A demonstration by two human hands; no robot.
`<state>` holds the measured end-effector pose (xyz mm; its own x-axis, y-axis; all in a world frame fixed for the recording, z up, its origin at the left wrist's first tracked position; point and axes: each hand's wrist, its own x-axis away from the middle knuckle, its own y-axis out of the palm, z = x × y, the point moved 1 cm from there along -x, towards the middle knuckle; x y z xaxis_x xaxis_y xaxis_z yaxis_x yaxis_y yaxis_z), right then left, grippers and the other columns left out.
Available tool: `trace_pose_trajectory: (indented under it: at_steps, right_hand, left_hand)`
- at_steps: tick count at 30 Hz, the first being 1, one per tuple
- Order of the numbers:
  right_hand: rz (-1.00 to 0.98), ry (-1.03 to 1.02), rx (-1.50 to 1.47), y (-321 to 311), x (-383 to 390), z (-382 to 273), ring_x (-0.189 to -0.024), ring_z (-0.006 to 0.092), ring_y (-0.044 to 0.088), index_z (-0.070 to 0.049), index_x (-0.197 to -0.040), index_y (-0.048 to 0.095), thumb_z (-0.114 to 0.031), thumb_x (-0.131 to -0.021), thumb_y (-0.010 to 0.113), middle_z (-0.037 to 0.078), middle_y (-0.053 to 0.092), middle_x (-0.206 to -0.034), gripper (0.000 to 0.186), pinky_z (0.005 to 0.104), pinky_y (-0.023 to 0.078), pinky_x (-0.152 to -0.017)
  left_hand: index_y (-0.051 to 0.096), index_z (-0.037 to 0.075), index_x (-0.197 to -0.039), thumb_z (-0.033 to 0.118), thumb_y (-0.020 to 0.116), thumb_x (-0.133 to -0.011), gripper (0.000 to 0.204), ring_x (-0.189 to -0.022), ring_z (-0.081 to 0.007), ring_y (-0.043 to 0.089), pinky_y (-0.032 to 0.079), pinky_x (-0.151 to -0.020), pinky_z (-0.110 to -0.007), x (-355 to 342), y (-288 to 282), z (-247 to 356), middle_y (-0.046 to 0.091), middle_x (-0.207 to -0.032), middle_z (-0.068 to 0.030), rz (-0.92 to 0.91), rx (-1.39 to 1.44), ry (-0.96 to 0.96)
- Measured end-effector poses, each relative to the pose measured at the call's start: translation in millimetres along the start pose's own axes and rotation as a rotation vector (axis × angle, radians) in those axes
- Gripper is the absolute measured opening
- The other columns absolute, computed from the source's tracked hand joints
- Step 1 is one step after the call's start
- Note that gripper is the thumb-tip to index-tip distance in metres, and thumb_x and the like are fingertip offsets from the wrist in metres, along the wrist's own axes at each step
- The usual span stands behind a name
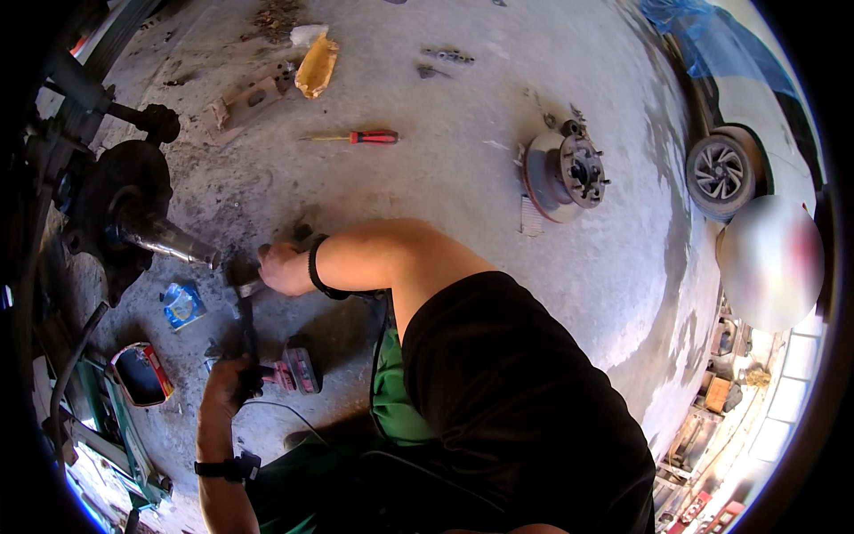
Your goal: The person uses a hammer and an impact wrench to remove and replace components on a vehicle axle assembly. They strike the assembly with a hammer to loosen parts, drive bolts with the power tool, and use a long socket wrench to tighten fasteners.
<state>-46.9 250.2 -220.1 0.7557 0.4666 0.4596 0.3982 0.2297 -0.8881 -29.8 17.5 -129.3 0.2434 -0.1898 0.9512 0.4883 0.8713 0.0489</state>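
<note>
My left hand is closed around the lower end of a long dark bar, beside a pink-and-grey cordless power tool on the floor. My right hand is closed near the bar's upper part, on a short pale metal piece that I cannot make out clearly. Just beyond the bar's top, a shiny spindle sticks out from a black hub assembly at the left. A blue packet and a red-rimmed tub with dark contents lie to the left of the bar.
A red-handled screwdriver, yellow tray and metal block lie ahead. A brake disc with hub rests at right, near a car with a wheel. Assorted items line the right wall.
</note>
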Motion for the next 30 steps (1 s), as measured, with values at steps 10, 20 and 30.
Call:
trace_pose_trajectory:
  at_steps: [10,20,30]
  right_hand:
    - [0.089,0.003,-0.057,6.1,-1.2,-3.5,-0.096,0.0322,0.053,0.001,-0.104,0.062,-0.021,-0.074,0.063,0.020,0.061,-0.102,0.037,0.0429,0.052,-0.049]
    - [0.143,-0.136,-0.059,19.4,-16.9,2.5,-0.084,0.0323,0.061,0.001,-0.095,0.069,-0.019,-0.067,0.062,0.022,0.064,-0.087,0.035,0.0464,0.049,-0.048]
    - [-0.056,0.086,-0.150,-8.0,-9.5,-2.9,-0.090,0.0381,0.061,-0.002,-0.105,0.054,-0.009,-0.076,0.059,0.024,0.051,-0.110,0.030,0.0455,0.051,-0.074]
  left_hand:
    - [0.056,0.003,-0.094,0.030,0.047,-0.089,0.029,-0.072,-0.0208,0.053,0.046,-0.063,-0.034,31.8,-21.8,14.3,0.060,-0.086,-0.0113,-0.108,0.441,0.079]
    - [0.059,0.008,-0.099,0.027,0.053,-0.088,0.022,-0.071,-0.0209,0.058,0.049,-0.063,-0.031,62.7,-52.5,22.3,0.063,-0.083,-0.0111,-0.181,0.812,0.184]
    - [0.045,-0.007,-0.115,0.025,0.044,-0.095,0.037,-0.076,-0.0189,0.053,0.048,-0.065,-0.029,176.9,-60.2,32.2,0.056,-0.097,-0.0171,-0.265,1.101,0.542]
